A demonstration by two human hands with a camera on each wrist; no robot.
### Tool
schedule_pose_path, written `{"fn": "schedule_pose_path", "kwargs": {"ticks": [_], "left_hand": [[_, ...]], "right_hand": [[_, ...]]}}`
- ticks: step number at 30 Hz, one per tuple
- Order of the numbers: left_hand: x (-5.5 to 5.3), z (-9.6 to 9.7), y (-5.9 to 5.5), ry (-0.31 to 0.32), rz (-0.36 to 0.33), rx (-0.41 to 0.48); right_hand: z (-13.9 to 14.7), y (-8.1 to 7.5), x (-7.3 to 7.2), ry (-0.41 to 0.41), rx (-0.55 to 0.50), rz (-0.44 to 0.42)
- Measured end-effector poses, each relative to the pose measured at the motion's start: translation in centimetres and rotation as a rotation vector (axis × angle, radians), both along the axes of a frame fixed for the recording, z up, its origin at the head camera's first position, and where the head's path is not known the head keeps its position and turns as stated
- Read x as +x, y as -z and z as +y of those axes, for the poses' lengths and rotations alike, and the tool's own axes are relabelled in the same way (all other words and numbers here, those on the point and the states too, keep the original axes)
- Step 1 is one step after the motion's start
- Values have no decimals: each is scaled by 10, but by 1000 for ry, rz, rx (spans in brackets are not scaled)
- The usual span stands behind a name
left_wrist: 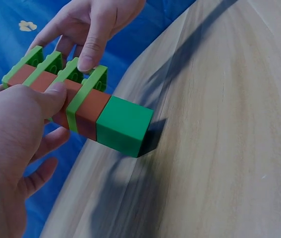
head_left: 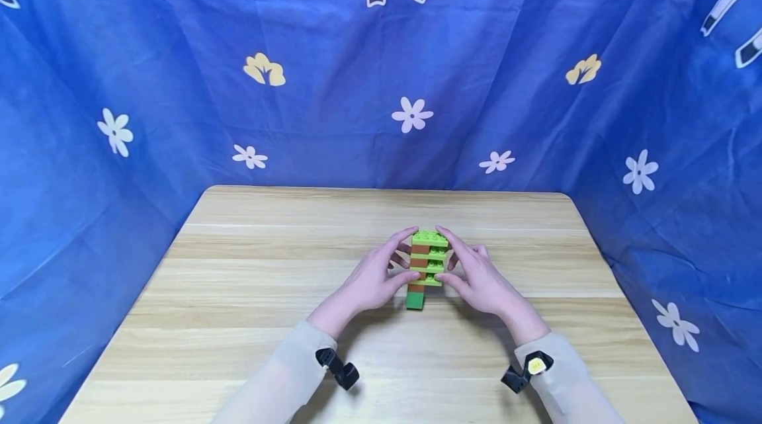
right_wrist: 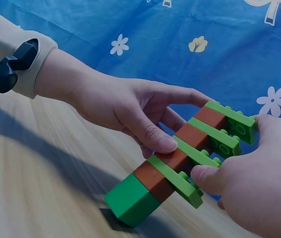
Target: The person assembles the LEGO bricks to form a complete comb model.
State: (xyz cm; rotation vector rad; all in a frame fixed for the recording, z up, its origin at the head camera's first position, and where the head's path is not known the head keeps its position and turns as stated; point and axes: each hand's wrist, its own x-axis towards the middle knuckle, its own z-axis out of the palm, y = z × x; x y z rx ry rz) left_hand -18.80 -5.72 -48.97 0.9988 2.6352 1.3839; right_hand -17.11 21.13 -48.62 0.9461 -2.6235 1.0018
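A toy building-block tower (head_left: 419, 263) stands upright between both hands at the middle of the table. Its bottom is a dark green block (left_wrist: 124, 125), and above that several brown blocks (right_wrist: 172, 158) alternate with thin lime green plates (head_left: 430, 238). The plates jut out to the right like shelves, studs showing. My left hand (head_left: 375, 278) grips the brown side, thumb on the near face, index finger at the top. From the right, my right hand (head_left: 483, 282) holds the protruding plate ends, its thumb (right_wrist: 207, 177) at a lower plate and its index finger at the topmost one.
The light wooden table (head_left: 238, 318) extends on all sides of the tower. A blue cloth (head_left: 333, 80) with white flowers and animal legs hangs behind and beside it. Black camera mounts (head_left: 338, 368) sit on both wrists over pale sleeves (head_left: 280, 371).
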Motion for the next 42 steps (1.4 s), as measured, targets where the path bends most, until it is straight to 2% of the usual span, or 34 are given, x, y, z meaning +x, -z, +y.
{"fn": "schedule_pose_path", "kwargs": {"ticks": [7,21,32,42], "left_hand": [[-5,0,4,-7,-45,17],[-13,2,6,-12,-68,62],[-21,5,10,-43,-114,61],[-26,6,8,-74,-174,36]], "right_hand": [[0,2,-6,0,-8,-18],[-3,6,-17,31,-24,-41],[-3,8,-29,58,-27,-186],[-3,14,-39,67,-35,-230]]}}
